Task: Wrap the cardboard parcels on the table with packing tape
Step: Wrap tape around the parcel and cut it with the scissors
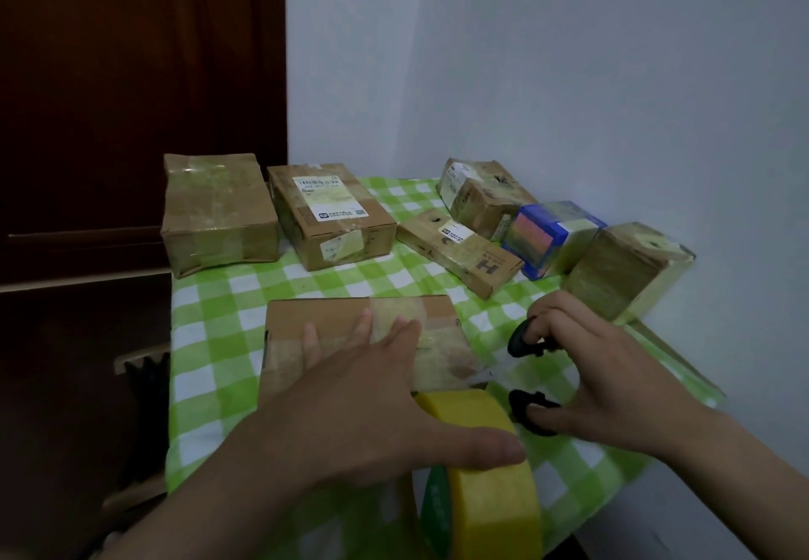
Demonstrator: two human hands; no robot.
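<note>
A flat cardboard parcel (324,323) with strips of clear tape lies in front of me on the green checked tablecloth (219,367). My left hand (376,402) lies across the parcel, fingers spread on its top, thumb hooked over a big yellow tape roll (490,485) that stands at the parcel's near edge. My right hand (599,367) holds black-handled scissors (525,367), fingers in the loops. The blades are spread and point left at the parcel's near right corner, where the tape leaves the roll.
Several taped parcels stand along the back: two big ones (219,213) (332,213) at the left, a slim one (459,257), a tilted one (481,196), a blue box (551,235) and a cube (626,270) by the white wall. A dark wooden door is left.
</note>
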